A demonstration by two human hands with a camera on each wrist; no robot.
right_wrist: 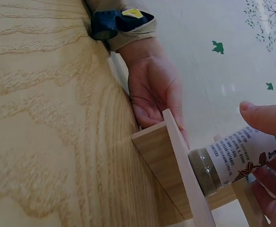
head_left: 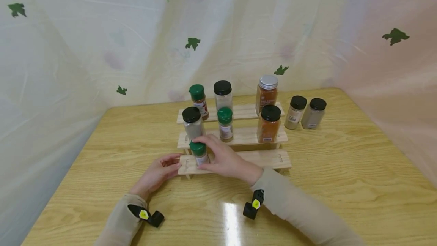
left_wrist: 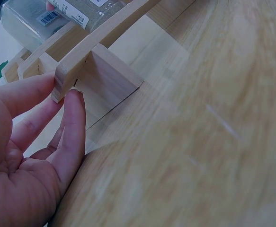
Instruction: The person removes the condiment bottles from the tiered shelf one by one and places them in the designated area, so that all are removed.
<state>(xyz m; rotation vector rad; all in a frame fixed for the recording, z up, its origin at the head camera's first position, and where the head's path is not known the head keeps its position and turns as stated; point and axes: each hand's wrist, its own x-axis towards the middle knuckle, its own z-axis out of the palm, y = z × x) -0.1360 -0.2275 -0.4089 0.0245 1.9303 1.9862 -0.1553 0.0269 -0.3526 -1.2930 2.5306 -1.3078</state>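
My right hand (head_left: 227,158) holds a small green-capped spice jar (head_left: 201,157) near the left end of the rack's lowest tier. In the right wrist view this spice jar (right_wrist: 235,161) has a white printed label, and its base is right at the board. At the left end of that same tier, my left hand (head_left: 158,174) grips the wooden spice rack (head_left: 252,157). The left wrist view shows the left fingers (left_wrist: 74,118) around the end of the rack's board (left_wrist: 64,75).
A black-capped jar (head_left: 193,122), a green-capped jar (head_left: 225,124) and an orange-filled jar (head_left: 269,128) stand on the middle tier. Behind them are a green-capped jar (head_left: 199,101), a black-capped jar (head_left: 223,96) and a silver-lidded jar (head_left: 267,96). Two black-capped jars (head_left: 295,113) stand right of the rack.
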